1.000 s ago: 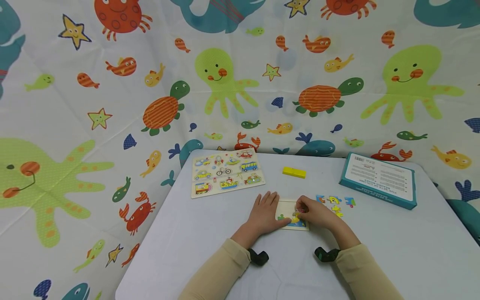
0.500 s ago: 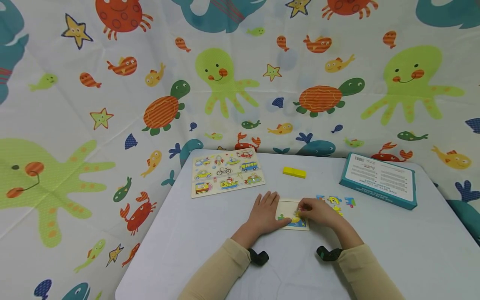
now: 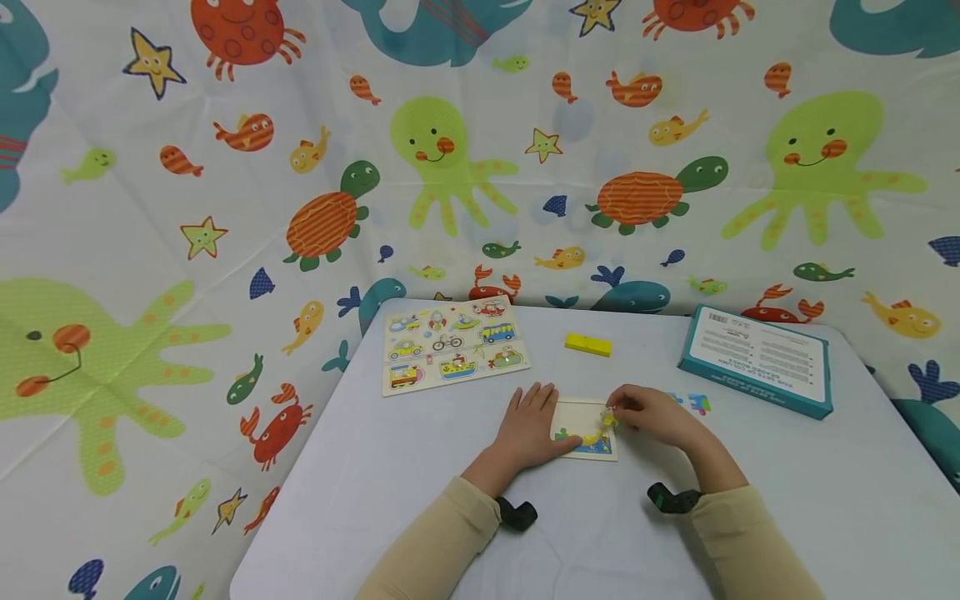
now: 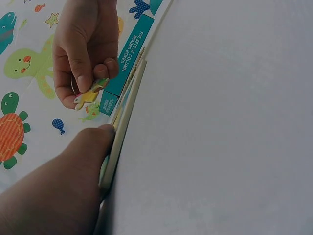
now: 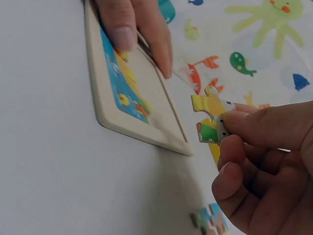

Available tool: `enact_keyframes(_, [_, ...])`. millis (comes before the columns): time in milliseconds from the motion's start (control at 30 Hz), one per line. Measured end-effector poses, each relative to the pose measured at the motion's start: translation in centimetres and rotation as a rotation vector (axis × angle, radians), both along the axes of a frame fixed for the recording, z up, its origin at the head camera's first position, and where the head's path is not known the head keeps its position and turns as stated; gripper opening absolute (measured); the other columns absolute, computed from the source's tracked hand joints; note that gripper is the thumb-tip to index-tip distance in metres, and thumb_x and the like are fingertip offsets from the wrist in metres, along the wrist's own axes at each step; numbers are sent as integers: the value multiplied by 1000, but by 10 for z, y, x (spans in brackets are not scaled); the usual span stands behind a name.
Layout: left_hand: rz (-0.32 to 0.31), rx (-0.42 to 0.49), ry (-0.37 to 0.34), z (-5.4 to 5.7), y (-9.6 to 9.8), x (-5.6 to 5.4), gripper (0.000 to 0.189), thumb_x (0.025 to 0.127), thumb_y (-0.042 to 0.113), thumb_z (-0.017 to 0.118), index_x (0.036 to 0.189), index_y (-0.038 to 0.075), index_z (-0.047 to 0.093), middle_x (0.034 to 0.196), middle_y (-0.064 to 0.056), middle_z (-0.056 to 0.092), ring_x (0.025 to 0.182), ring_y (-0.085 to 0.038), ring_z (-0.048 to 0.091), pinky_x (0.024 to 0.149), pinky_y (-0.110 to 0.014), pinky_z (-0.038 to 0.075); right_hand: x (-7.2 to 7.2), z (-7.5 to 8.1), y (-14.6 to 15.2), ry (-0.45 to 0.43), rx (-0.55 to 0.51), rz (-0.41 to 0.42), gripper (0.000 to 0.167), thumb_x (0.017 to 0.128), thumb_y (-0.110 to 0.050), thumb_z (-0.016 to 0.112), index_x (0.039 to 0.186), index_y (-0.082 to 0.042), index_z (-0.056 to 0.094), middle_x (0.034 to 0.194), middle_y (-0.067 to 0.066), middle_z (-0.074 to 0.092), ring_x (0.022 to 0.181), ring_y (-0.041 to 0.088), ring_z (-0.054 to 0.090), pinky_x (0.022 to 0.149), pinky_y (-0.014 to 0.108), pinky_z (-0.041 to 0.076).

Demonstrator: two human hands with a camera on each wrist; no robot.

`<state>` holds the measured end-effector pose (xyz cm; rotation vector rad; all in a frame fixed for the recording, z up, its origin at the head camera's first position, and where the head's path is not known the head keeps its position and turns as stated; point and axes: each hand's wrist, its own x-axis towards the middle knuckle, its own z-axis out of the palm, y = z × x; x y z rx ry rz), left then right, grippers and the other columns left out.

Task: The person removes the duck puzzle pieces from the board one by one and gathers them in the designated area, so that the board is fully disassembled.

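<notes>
In the head view, my left hand [image 3: 528, 429] rests at the left side of a small wooden puzzle tray [image 3: 572, 415], its fingers straight and its thumb over the lower edge. Assembled pieces with blue and yellow print [image 5: 117, 78] fill the tray's lower strip, and the rest of its bed is bare wood. Between thumb and fingers, my right hand [image 3: 651, 414] pinches a jigsaw piece [image 5: 209, 106] with yellow, green and white print. That piece is raised off the tray, near its right edge. The right wrist view shows it tilted and apart from the assembled pieces.
Loose jigsaw pieces [image 3: 699, 403] lie right of the tray, partly hidden by my right hand. Farther back are a vehicle-picture board [image 3: 431, 343], a yellow block [image 3: 588, 344] and a teal box [image 3: 761, 358]. A sea-animal cloth [image 3: 480, 192] hangs behind the table.
My right hand has moved right and slightly back with the jigsaw piece, exposing more of the tray and covering more loose pieces. The left hand stays in place.
</notes>
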<state>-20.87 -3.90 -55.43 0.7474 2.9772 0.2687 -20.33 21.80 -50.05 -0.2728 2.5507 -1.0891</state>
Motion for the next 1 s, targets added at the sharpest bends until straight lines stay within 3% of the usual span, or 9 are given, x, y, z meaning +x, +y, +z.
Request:
enact_keyframes(200, [0, -5, -20, -1, -1, 0, 98, 86, 80, 41, 157, 15, 27, 164, 1, 26, 154, -20, 17, 125, -48, 11, -2, 5, 17, -5, -43, -40, 15, 99, -20, 60, 111, -12, 59, 94, 7, 60, 78, 22, 57, 67, 31, 50])
enact_keyframes(633, [-7, 0, -25, 1, -2, 1, 98, 87, 80, 40, 157, 13, 26, 165, 0, 24, 154, -21, 16, 125, -49, 12, 2, 19, 56, 32, -18, -64, 25, 99, -27, 59, 116, -7, 59, 101, 10, 62, 85, 25, 58, 72, 36, 52])
enact_keyframes(1000, [-9, 5, -26, 1, -2, 2, 97, 87, 79, 41, 157, 13, 26, 165, 0, 24, 154, -21, 16, 125, -48, 11, 4, 16, 87, 29, -6, -74, 26, 100, -28, 58, 117, -8, 60, 94, 10, 59, 85, 26, 55, 71, 35, 48])
